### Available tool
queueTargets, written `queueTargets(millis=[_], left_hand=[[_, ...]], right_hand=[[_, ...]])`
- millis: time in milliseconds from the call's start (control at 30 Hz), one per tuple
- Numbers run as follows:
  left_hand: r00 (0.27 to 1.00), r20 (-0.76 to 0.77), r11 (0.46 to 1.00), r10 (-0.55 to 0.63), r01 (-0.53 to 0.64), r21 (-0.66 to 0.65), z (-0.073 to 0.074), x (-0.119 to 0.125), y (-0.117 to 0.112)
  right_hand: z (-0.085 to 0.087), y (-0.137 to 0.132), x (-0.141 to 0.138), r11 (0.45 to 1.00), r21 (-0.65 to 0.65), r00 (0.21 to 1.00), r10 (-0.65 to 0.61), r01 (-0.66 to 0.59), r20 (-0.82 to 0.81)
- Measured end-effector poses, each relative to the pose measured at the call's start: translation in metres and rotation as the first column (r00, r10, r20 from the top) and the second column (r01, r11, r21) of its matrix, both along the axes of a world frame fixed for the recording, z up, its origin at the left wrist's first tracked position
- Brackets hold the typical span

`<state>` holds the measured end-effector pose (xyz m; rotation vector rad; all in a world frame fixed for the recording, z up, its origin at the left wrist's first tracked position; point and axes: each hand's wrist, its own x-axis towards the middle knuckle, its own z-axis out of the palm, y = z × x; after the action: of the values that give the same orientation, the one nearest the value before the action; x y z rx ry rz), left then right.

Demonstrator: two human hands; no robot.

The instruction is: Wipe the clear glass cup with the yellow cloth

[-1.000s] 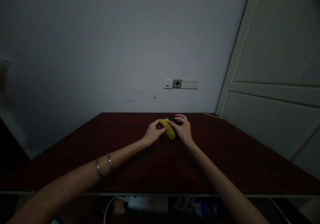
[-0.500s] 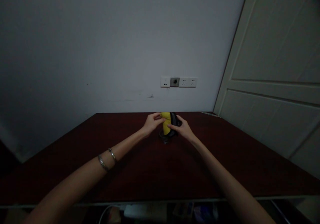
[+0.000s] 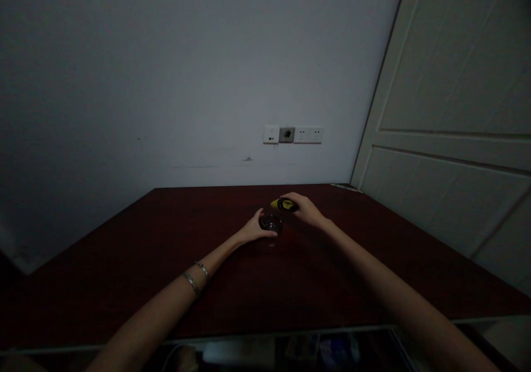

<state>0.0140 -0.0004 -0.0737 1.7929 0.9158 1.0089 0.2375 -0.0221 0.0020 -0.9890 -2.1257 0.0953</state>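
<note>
My left hand [image 3: 254, 227], with two bracelets on its forearm, curls its thumb and fingers around a small round glass dish [image 3: 271, 224] on the dark red tabletop [image 3: 232, 294]. The dish looks clear or dark; its contents are too dim to make out. Just beyond and to the right, my right hand [image 3: 303, 207] grips a yellow-and-black object [image 3: 286, 204], soft-looking and hollow, with its dark-rimmed opening facing me. Its exact kind cannot be told. It is tilted on its side, a little above and behind the dish.
A pale wall [image 3: 199, 84] with a row of sockets [image 3: 301, 135] rises behind the table. At right stands a cream panelled door [image 3: 448, 106]. Below the table's front edge, a shelf or drawer holds a white box-like thing [image 3: 238, 352] and a bluish package [image 3: 338, 352].
My left hand has left the yellow-and-black object and come down around the glass dish. The right hand has turned the object so that its opening faces me.
</note>
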Motion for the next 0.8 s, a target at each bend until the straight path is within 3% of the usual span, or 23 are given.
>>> queueTargets(millis=[200,300,533,800], left_hand=[[1.0,-0.001,1.0,-0.002,0.003,0.023,-0.002,0.008,-0.002],[0.998,-0.054,0.999,0.023,-0.02,0.046,0.001,0.007,-0.005],[0.989,-0.144,0.996,0.036,-0.023,0.092,0.006,0.006,-0.008],[0.985,-0.171,0.996,0.028,-0.012,0.092,0.011,0.005,-0.011]], right_hand=[[0.0,-0.01,-0.016,0.994,0.008,0.923,0.096,-0.106,0.372],[-0.002,-0.012,-0.018,0.983,0.022,0.887,0.155,-0.183,0.435],[0.003,-0.004,-0.021,0.956,0.112,0.812,0.163,-0.27,0.561],[0.005,0.006,-0.03,0.865,0.172,0.639,0.201,-0.472,0.743]])
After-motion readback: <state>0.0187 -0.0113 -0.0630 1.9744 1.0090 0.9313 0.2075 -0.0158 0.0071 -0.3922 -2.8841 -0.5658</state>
